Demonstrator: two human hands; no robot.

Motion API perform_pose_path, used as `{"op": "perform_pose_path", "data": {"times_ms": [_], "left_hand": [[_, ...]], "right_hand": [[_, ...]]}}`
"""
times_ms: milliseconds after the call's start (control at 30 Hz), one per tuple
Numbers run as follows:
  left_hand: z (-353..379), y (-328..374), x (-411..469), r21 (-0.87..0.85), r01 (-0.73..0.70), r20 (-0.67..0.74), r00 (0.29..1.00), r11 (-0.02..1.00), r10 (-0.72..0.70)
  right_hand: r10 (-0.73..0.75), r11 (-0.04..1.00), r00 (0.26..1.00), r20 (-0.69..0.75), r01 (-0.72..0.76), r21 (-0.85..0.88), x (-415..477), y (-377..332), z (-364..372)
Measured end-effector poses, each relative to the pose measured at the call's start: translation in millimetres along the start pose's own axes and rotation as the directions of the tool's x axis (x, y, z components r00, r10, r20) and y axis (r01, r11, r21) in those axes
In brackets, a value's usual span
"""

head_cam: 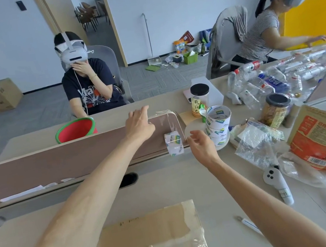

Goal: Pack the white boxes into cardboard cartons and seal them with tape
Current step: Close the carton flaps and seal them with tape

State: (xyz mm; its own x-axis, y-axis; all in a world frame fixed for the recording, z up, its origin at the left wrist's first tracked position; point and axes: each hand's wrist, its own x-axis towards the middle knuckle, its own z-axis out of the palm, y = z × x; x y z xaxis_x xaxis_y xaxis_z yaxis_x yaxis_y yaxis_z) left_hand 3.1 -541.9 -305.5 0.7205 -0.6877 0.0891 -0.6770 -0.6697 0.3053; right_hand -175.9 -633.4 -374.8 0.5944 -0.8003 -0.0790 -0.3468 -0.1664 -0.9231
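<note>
1. The left hand [139, 122] reached toward 12 o'clock over the top of the divider [56, 162]. Its fingers were straight and spread and held nothing. Whether it touched the divider could not be told.
2. The right hand [201, 146] had loose, open fingers and was empty, with a small gap between it and the box.
3. The box [174, 143] stood on the desk [168, 187] against the divider near centre, at the right hand's 9 o'clock.
4. A stack [218, 124] of similar white packs sat at the box's 3 o'clock.
5. The carton [152, 243] lay at 6 o'clock with its flaps shut and tape across them.
6. The step was probably fetching the box. It should be pinched across opposite sides, lifted clear of the divider, then drawn toward 6 o'clock.
7. The wrist should stay off the stack, which would topple easily.
</note>
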Motion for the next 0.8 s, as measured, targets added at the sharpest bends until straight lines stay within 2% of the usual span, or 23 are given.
{"op": "perform_pose_path", "data": {"times_ms": [67,200,400,567,800], "left_hand": [[5.0,0.4,-37.7,-0.100,-0.043,-0.035,0.999,0.994,0.039],[21.8,-4.7,-129.2,-0.304,-0.072,-0.014,0.997,0.950,0.071],[44.5,-32.5,-271.2,-0.386,0.065,0.068,0.997,0.920,-0.042],[56.1,-60.1,-350.9,-0.408,0.151,0.059,0.989,0.900,-0.139],[57.8,-111.8,-411.4,-0.389,0.112,-0.012,0.992,0.914,-0.126]], "right_hand": [[-0.055,0.998,0.998,0.016,0.055,-0.024,-14.8,-5.4,-8.1],[-0.191,0.978,0.980,0.049,0.194,-0.073,-50.0,-2.8,-11.6],[-0.376,0.908,0.912,0.166,0.398,-0.130,-112.3,24.8,-9.8],[-0.374,0.898,0.893,0.251,0.416,-0.142,-161.5,48.7,-3.7],[-0.284,0.941,0.940,0.191,0.311,-0.131,-243.8,62.1,15.6]]}}
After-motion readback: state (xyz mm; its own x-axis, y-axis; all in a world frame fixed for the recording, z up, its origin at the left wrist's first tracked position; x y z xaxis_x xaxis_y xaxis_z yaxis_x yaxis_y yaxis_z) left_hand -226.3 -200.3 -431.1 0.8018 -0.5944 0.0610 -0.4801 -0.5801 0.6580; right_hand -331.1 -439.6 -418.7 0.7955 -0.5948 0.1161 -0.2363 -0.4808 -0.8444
